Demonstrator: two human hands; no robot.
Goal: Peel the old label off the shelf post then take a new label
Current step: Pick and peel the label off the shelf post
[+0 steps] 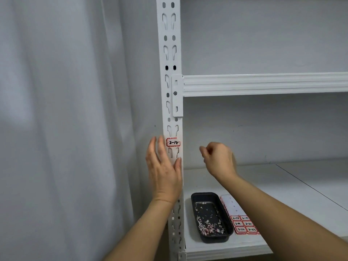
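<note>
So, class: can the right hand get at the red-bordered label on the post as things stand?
Probably yes. The right hand hangs in open air beside the label; the left hand rests on the post just below and left, leaving the label uncovered.

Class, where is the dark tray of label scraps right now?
The dark tray sits low in the head view on the shelf, between the post and the label sheet.

Storage room or stockroom. Evidence: white boltless metal shelving, slotted shelf post (170,91) with keyhole cutouts, horizontal beam (263,84) clipped in, bare shelf board (282,187). Handwritten red-bordered location label (173,142) "2-15" stuck on post. Sheet of numbered labels (243,221) on shelf beside dark tray (211,217) holding label scraps. Pale curtain (66,129) at left, plain wall behind.
</note>
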